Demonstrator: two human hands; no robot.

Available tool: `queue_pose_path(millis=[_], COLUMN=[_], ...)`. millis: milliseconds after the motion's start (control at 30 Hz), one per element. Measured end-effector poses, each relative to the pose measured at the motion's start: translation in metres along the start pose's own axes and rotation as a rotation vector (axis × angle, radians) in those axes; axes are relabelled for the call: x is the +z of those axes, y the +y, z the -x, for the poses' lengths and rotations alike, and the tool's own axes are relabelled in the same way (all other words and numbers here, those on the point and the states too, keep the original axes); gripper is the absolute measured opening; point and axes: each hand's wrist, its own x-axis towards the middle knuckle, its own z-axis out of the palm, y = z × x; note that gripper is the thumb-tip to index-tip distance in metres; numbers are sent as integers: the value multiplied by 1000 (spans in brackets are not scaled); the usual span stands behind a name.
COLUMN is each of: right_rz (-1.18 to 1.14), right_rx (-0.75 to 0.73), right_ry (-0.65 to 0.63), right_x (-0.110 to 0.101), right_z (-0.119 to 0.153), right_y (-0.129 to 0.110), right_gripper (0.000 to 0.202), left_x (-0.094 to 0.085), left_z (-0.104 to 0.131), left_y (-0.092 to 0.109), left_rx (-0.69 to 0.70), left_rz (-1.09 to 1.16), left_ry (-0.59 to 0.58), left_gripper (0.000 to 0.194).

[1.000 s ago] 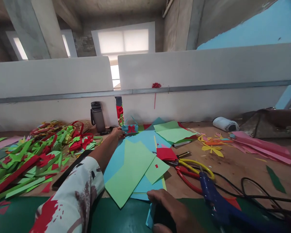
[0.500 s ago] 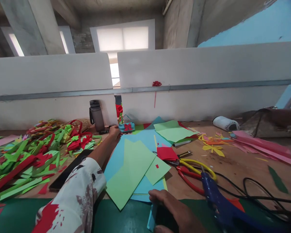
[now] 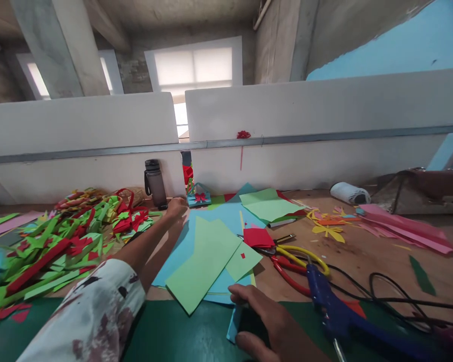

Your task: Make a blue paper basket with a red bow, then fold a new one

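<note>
My left hand (image 3: 176, 207) reaches far across the table, beside a small blue paper bag (image 3: 199, 199) with a red flower on its front. Its fingers point away from me and are mostly hidden, so their grip is unclear. At the near edge, my right hand (image 3: 266, 322) curls its thumb and index finger around a folded blue paper piece (image 3: 233, 322), partly hidden and in shadow. Between the hands lie light green sheets (image 3: 206, 256) on larger blue sheets (image 3: 173, 251). A red paper square (image 3: 258, 238) rests over scissors with yellow handles (image 3: 305, 254).
A blue glue gun (image 3: 332, 306) and its black cable (image 3: 381, 296) lie at right, near red-handled pliers (image 3: 290, 279). Cut paper strips (image 3: 56, 256) pile up at left. A bottle (image 3: 155, 185) stands by the white partition (image 3: 305, 110). Pink paper (image 3: 403, 226) lies right.
The view has shifted slightly. My left forearm has swung to the left and now covers the black phone. The small bag's handle shows more plainly. My right hand stays at the folded blue paper.
</note>
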Motion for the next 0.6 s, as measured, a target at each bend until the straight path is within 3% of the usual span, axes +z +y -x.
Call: queue_pose_path(millis=[100, 233, 400, 500, 600], right_rz=[41, 138, 377, 509, 659], right_rx=[-4, -80, -148, -127, -164], right_ry=[-39, -68, -107, -158, -179], right_x=[-3, -5, -8, -8, -5], right_z=[2, 4, 4, 4, 4], right_y=[-5, -8, -11, -12, -8], right_gripper=[52, 48, 30, 20, 14], left_x=[-8, -13, -20, -20, -14], left_z=[35, 102, 187, 217, 227], left_y=[6, 14, 27, 30, 28], left_rx=[106, 259, 392, 466, 530], left_rz=[-165, -363, -571, -670, -765], left_ry=[-131, -275, -362, -401, -420], left_gripper=[30, 27, 34, 31, 16])
